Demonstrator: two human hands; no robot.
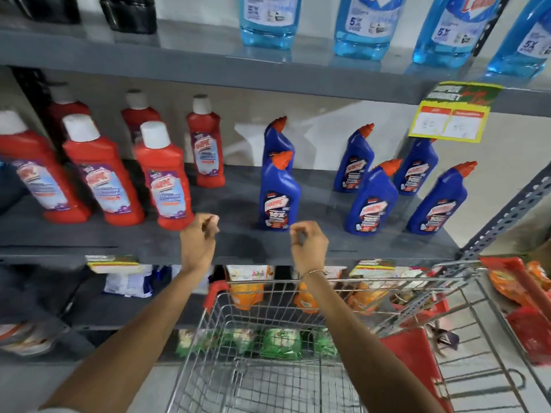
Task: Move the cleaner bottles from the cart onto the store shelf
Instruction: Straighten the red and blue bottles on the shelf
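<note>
The wire cart (268, 368) stood bare of bottles — both hands, left (198, 239) and right (308, 244), hung loosely curled, holding nothing, before the shelf (238, 245).

My forearms run out of the bottom edge of the frame, and my curled fingers (208, 222) are smeared with motion blur, so I cannot tell whether they pinch anything. At the top edge the light blue bottles (369, 25) and the black containers (128, 13) are cut off above their lower halves. The price tag (450, 120) at upper right has figures too blurred to read.
</note>
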